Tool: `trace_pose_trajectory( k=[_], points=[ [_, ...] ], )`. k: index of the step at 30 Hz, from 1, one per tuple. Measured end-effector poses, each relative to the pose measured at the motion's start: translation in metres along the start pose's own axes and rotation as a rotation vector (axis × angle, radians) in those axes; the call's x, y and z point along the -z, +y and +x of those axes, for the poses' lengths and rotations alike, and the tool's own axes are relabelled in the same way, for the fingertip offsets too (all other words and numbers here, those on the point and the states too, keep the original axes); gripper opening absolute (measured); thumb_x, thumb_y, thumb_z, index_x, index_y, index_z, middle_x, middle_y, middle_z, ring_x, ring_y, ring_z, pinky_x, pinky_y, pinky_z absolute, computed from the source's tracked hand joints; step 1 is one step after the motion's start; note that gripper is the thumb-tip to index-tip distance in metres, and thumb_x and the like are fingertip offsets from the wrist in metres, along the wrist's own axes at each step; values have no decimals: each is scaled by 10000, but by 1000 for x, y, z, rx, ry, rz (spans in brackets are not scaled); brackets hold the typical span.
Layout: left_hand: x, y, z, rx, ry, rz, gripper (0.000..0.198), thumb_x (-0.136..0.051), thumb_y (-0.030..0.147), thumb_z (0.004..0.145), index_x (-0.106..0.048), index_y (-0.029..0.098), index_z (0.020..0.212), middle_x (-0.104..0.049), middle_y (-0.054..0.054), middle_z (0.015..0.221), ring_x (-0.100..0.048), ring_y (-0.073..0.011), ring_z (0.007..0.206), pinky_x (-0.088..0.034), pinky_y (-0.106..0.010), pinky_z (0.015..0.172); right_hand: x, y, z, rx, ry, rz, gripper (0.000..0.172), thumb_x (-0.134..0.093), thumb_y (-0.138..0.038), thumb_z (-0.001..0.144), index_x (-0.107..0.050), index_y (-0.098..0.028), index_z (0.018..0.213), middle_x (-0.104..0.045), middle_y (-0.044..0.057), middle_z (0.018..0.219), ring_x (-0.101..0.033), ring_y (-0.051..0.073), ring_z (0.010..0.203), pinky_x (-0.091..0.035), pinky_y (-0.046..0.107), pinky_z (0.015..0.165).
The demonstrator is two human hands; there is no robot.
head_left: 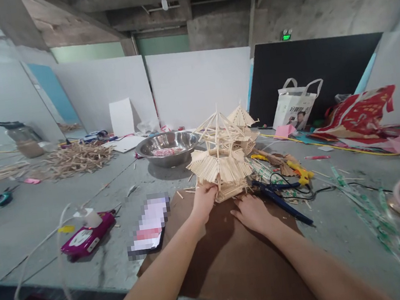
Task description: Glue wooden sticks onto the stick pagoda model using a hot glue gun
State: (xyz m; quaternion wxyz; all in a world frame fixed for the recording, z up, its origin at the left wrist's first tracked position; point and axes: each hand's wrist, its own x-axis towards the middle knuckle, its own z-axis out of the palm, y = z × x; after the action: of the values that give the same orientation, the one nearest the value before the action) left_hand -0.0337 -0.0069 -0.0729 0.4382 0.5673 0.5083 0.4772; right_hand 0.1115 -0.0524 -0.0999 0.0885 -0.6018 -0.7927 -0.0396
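A small pavilion model [220,164] built of thin wooden sticks stands at the far edge of a brown board [237,268]. It has a slatted lower roof and a pointed open frame on top. My left hand [206,200] is closed, its fingers pinching the model's lower left side under the roof. Close to the model's front right base, my right hand [251,211] rests low on the board with fingers spread; whether its fingertips touch the base is unclear. A second stick model [242,117] with a slatted roof stands just behind, partly hidden.
A steel bowl [168,149] sits behind to the left, near a heap of sticks [78,158]. On the left lie a blurred phone [149,225] and a purple power strip [89,236]. Dark blue pliers [284,203], a yellow glue gun [300,172] and cables lie to the right.
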Motion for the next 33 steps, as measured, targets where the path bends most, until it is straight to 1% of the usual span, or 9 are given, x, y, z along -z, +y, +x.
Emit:
trace_pose_trajectory(
  k=[4, 8, 12, 17, 24, 28, 33],
  points=[
    [0, -4, -4, 40, 5, -95, 195, -500, 264, 572, -634, 128, 614, -565, 3, 542, -463, -99, 478, -359, -214, 470, -4, 1, 2, -34, 22, 7, 333, -434, -359, 784, -598, -146, 980, -602, 115, 1008, -504, 250, 956, -354, 340, 784],
    [4, -5, -8, 91, 37, -141, 196, -539, 276, 555, -634, 125, 638, -571, -4, 571, -474, -104, 511, -356, -208, 473, -8, 2, 3, -48, 37, -16, 356, -430, -389, 784, -605, -131, 957, -600, 130, 1014, -501, 259, 960, -353, 350, 774],
    [10, -5, -9, 118, 77, -157, 209, -554, 283, 541, -640, 124, 646, -586, -12, 595, -486, -110, 537, -361, -211, 485, -9, 5, 4, -72, 70, -58, 389, -404, -402, 797, -622, -104, 921, -613, 158, 965, -502, 264, 939, -335, 368, 779],
    [15, -7, -9, 137, 91, -142, 221, -552, 286, 543, -646, 126, 662, -578, 1, 566, -477, -102, 514, -363, -215, 495, -5, 10, 5, -106, 78, -88, 367, -413, -365, 795, -647, -88, 848, -628, 157, 882, -504, 273, 907, -327, 378, 760],
    [9, -5, -18, 107, 80, -114, 201, -556, 289, 552, -641, 130, 640, -589, -8, 596, -491, -112, 547, -368, -217, 502, -7, 21, 7, -129, 124, -138, 304, -421, -291, 778, -656, -98, 787, -624, 152, 845, -498, 269, 880, -330, 359, 708],
    [4, -3, -29, 112, 53, -91, 210, -543, 292, 562, -647, 141, 666, -589, -2, 593, -493, -112, 542, -373, -223, 512, -10, 31, 7, -170, 142, -134, 325, -359, -256, 803, -651, -121, 755, -619, 143, 850, -497, 252, 877, -330, 343, 697],
    [0, -13, -35, 67, 58, -60, 241, -533, 300, 582, -659, 137, 708, -619, -18, 633, -527, -132, 577, -393, -243, 547, -9, 37, 6, -174, 147, -119, 318, -364, -270, 797, -644, -118, 785, -611, 139, 880, -488, 260, 891, -326, 352, 713]
  ],
)
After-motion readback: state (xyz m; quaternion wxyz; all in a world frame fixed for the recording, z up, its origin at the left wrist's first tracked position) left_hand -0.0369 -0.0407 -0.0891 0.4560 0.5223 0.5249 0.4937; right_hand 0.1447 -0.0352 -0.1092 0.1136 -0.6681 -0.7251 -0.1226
